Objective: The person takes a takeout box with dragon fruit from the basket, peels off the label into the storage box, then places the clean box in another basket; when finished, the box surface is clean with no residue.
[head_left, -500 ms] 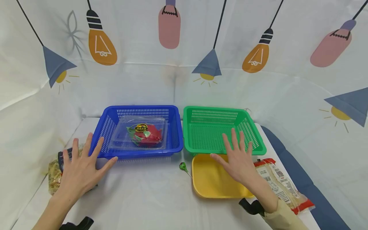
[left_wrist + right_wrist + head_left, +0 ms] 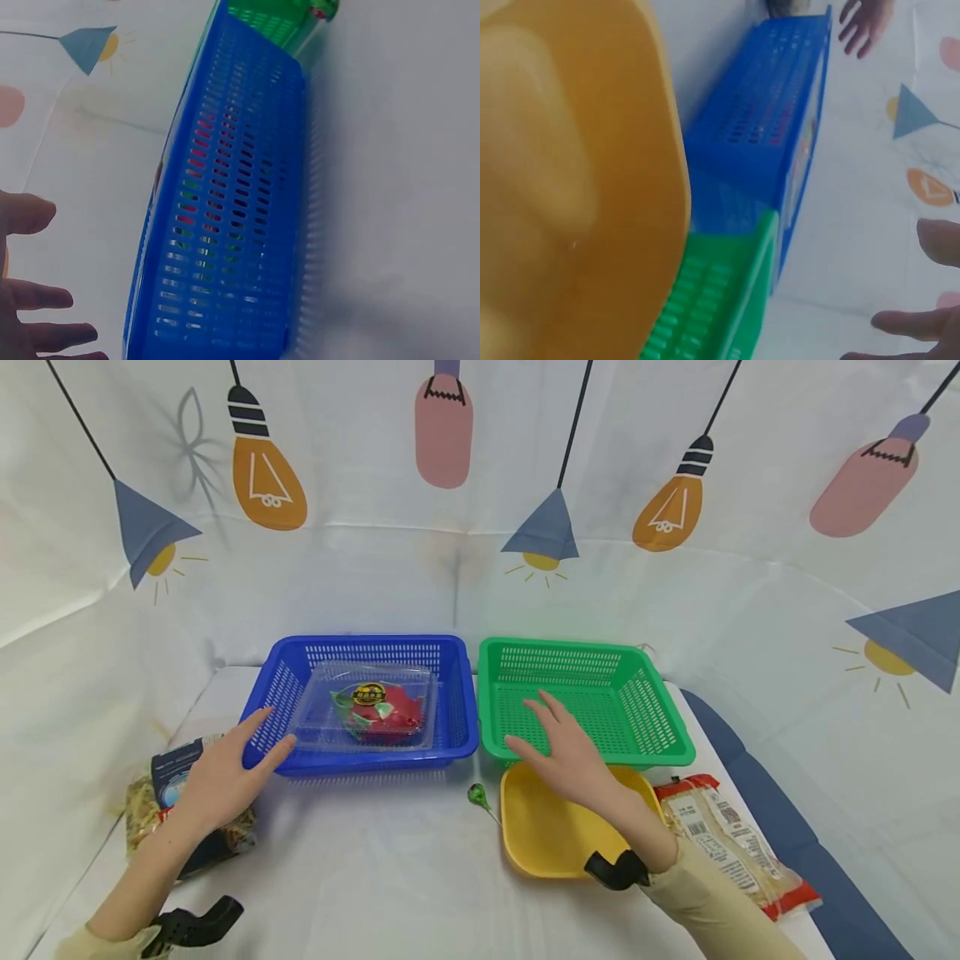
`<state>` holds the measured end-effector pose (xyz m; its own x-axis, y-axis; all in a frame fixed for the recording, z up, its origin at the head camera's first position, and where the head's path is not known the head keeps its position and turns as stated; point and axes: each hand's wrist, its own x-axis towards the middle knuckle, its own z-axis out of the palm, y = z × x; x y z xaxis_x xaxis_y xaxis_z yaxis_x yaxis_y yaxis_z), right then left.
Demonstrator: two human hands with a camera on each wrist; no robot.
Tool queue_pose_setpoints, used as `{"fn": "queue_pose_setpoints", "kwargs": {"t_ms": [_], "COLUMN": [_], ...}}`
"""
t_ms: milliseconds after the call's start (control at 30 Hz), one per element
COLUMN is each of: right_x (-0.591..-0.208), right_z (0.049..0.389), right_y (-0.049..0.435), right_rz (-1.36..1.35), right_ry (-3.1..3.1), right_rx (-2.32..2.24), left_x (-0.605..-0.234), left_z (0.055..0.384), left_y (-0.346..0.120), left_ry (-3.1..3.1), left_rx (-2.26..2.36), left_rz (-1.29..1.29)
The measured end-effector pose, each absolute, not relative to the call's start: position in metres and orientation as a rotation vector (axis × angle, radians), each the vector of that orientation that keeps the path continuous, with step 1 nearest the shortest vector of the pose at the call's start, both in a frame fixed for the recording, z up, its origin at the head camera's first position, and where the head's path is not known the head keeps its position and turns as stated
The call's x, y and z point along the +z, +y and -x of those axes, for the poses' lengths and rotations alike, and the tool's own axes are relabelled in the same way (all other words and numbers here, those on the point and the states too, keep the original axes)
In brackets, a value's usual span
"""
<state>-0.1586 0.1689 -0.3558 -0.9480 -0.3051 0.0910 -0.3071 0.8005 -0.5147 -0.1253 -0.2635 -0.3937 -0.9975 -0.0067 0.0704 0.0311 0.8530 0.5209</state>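
My left hand (image 2: 225,781) hovers by the left front corner of the blue basket (image 2: 378,762), thumb and fingers spread, holding nothing. Inside that basket lies a clear plastic box (image 2: 307,727) with a red and green item (image 2: 393,714) in it, under a black and gold label. My right hand (image 2: 570,760) is above the front edge of the green basket (image 2: 592,647) and the yellow tray (image 2: 540,852), fingers apart and nothing in them. In the right wrist view the yellow tray (image 2: 622,165) fills the left side. The left wrist view shows the blue basket's side (image 2: 225,202).
A green-wrapped lollipop (image 2: 477,794) lies left of the yellow tray. A dark-labelled bag (image 2: 176,777) sits at the left, partly behind my left arm. At the right edge lies a red and clear packet (image 2: 727,835). A patterned cloth wall (image 2: 375,577) rises behind the baskets.
Both hands have turned and shifted: the left slightly right toward the blue basket, the right leftward over the green basket's front. More of the bag at left shows now. The objects stay put.
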Motion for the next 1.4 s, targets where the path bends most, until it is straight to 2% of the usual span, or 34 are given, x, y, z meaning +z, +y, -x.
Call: {"fn": "queue_pose_setpoints", "kwargs": {"t_ms": [167,433,800,1067,1233,1400], "right_x": [-0.359,-0.36,-0.378,-0.392,-0.397,-0.398], "right_z": [0.172,0.197,0.243,0.273,0.288,0.299], "right_y": [0.143,0.102,0.056,0.042,0.041,0.04], "right_rz": [-0.565,-0.495,-0.247,0.006,0.019,0.02], "right_ry": [-2.972,-3.022,-3.088,-3.003,-2.965,-2.977], "right_rx": [1.082,1.441,1.951,2.32,2.517,2.503], "left_x": [-0.388,-0.387,-0.399,-0.406,-0.41,-0.412], "left_z": [0.139,0.163,0.208,0.234,0.242,0.246], "left_y": [-0.267,-0.274,-0.286,-0.296,-0.302,-0.307], "left_ry": [-3.012,-3.003,-2.909,-2.897,-2.911,-2.884], "left_rx": [-0.957,-1.295,-1.902,-2.255,-2.319,-2.373], "left_rz": [-0.022,0.019,-0.06,-0.025,0.007,0.068]}}
